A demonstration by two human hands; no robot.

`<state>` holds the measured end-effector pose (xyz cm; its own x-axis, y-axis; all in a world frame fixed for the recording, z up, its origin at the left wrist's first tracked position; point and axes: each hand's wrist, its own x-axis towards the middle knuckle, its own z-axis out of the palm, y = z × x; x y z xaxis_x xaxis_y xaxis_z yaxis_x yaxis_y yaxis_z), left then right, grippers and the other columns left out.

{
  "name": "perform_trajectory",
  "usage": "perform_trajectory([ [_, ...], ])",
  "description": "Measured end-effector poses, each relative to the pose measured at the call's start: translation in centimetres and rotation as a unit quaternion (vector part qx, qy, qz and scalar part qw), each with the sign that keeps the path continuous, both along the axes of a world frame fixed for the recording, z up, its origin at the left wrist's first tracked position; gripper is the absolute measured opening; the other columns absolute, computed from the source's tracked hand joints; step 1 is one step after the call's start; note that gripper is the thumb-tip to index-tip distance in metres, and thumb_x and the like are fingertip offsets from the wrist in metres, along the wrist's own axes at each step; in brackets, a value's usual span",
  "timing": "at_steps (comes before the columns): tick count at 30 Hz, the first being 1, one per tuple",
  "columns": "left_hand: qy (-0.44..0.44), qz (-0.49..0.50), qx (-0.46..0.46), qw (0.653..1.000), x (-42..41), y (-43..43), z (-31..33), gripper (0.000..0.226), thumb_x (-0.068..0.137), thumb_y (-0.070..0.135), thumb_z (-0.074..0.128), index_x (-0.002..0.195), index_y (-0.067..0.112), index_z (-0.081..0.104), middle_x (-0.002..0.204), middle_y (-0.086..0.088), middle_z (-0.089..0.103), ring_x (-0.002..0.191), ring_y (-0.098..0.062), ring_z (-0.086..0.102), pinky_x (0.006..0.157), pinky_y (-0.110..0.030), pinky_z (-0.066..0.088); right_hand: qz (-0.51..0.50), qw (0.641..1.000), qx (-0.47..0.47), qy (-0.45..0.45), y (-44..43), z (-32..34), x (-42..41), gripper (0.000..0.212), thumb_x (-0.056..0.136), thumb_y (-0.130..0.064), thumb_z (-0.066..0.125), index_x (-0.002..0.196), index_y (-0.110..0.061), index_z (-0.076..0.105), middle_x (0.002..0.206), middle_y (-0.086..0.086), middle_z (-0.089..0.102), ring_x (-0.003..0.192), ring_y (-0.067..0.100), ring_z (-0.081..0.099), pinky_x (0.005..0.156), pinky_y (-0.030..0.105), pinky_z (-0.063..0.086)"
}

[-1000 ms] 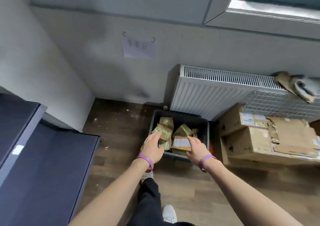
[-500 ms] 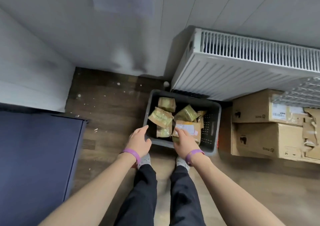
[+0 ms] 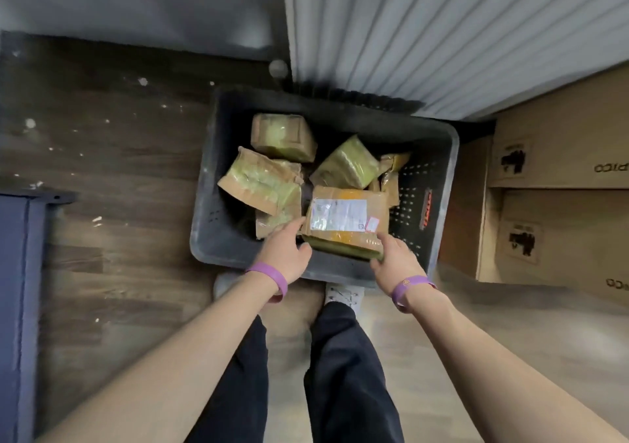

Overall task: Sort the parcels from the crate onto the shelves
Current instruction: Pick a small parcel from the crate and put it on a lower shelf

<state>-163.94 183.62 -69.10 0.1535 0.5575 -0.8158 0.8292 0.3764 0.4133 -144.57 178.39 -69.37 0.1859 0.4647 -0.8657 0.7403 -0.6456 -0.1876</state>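
Note:
A dark grey plastic crate (image 3: pixel 204 204) stands on the wood floor by my feet and holds several brown taped parcels. The nearest one, a flat parcel with a white label (image 3: pixel 343 218), lies tilted against the crate's near wall. My left hand (image 3: pixel 286 252) holds its near left corner, forefinger along the left edge and thumb at the near edge. My right hand (image 3: pixel 394 259) pinches its near right corner, a finger on top and the thumb below. Other parcels lie behind it: one at the back (image 3: pixel 282 136), one at the left (image 3: pixel 262 180), one at mid-right (image 3: pixel 350 163).
A white radiator (image 3: pixel 442 34) hangs on the wall right behind the crate. Stacked cardboard boxes (image 3: pixel 551 170) stand close on the right. A dark blue shelf unit (image 3: pixel 17 306) fills the left edge. My legs and shoes (image 3: pixel 343 296) are just below the crate.
The view has tipped down and closed in on the crate. My left hand moved from the crate's rim to the labelled parcel's left corner. My right hand stays on that parcel.

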Motion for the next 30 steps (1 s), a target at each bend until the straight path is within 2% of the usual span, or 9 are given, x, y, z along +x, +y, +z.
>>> perform_trajectory([
  [3,0.001,0.007,-0.014,1.0,1.5,-0.9,-6.5,0.056,0.094,0.017,0.046,0.147,0.027,0.03,0.145,-0.003,0.043,0.128,-0.025,0.045,0.108,-0.035,0.036,-0.037,0.999,-0.004,-0.005,-0.9,-5.2,2.1,0.048,0.089,-0.013,0.047,0.137,-0.019,0.04,0.135,0.012,0.047,0.119,0.035,0.048,0.099,0.042,0.042],
  [7,-0.024,0.032,-0.05,0.998,2.4,-0.9,-13.6,0.066,0.087,0.018,0.05,0.146,0.035,0.025,0.136,0.004,0.05,0.124,-0.021,0.05,0.104,-0.033,0.04,-0.09,0.996,0.005,0.01,-1.7,-10.9,3.5,0.043,0.087,-0.018,0.048,0.129,-0.02,0.038,0.123,0.009,0.053,0.109,0.036,0.054,0.094,0.047,0.046],
  [11,-0.025,0.065,-0.076,0.995,3.3,-1.2,-17.0,0.082,0.077,0.036,0.055,0.149,0.032,0.016,0.136,0.008,0.051,0.12,-0.02,0.052,0.105,-0.04,0.041,-0.157,0.986,0.013,0.048,-1.8,-12.9,3.4,0.049,0.092,-0.021,0.052,0.136,-0.024,0.033,0.115,-0.005,0.055,0.098,0.02,0.055,0.087,0.029,0.041],
  [14,-0.04,0.123,-0.06,0.99,3.5,-1.6,-16.1,0.063,0.078,0.029,0.063,0.136,0.026,0.038,0.127,0.006,0.056,0.116,-0.017,0.054,0.1,-0.034,0.043,-0.204,0.977,0.029,0.064,-2.1,-11.6,3.0,0.046,0.092,-0.018,0.053,0.135,-0.024,0.04,0.114,-0.005,0.06,0.095,0.016,0.056,0.081,0.025,0.039],
  [17,-0.046,0.153,-0.051,0.986,3.2,-1.7,-13.2,0.048,0.082,0.017,0.067,0.124,0.024,0.045,0.119,0.007,0.057,0.108,-0.013,0.057,0.088,-0.027,0.044,-0.226,0.971,0.044,0.067,-2.2,-9.0,2.7,0.042,0.091,-0.017,0.055,0.131,-0.025,0.045,0.107,-0.006,0.061,0.087,0.012,0.056,0.067,0.02,0.04],
  [20,-0.061,0.171,-0.032,0.983,2.6,-1.5,-8.0,0.053,0.084,0.017,0.067,0.127,0.028,0.038,0.124,0.007,0.051,0.107,-0.012,0.053,0.086,-0.026,0.039,-0.225,0.97,0.065,0.071,-1.7,-4.0,2.2,0.042,0.092,-0.015,0.055,0.132,-0.024,0.046,0.104,-0.009,0.058,0.081,0.006,0.054,0.061,0.013,0.037],
  [24,-0.078,0.178,-0.013,0.981,1.0,-0.1,1.9,0.065,0.083,0.023,0.067,0.138,0.032,0.034,0.132,0.009,0.045,0.108,-0.012,0.052,0.088,-0.027,0.042,-0.22,0.967,0.105,0.077,0.0,6.0,0.8,0.043,0.093,-0.013,0.055,0.135,-0.02,0.045,0.114,-0.005,0.06,0.094,0.011,0.053,0.082,0.024,0.041],
  [27,-0.098,0.184,0.013,0.978,-1.1,1.5,11.2,0.06,0.078,0.033,0.068,0.131,0.039,0.04,0.128,0.008,0.05,0.114,-0.012,0.052,0.1,-0.04,0.045,-0.209,0.964,0.143,0.086,1.6,15.0,-0.8,0.041,0.095,-0.016,0.055,0.134,-0.02,0.046,0.117,-0.005,0.059,0.098,0.01,0.052,0.085,0.026,0.043],
  [30,-0.111,0.199,0.055,0.972,-3.6,2.7,21.2,0.064,0.082,0.024,0.067,0.137,0.034,0.037,0.133,0.009,0.046,0.123,-0.012,0.046,0.107,-0.04,0.039,-0.191,0.96,0.179,0.099,3.2,23.8,-3.0,0.04,0.094,-0.014,0.055,0.133,-0.018,0.047,0.117,-0.003,0.059,0.098,0.01,0.053,0.084,0.025,0.045],
])
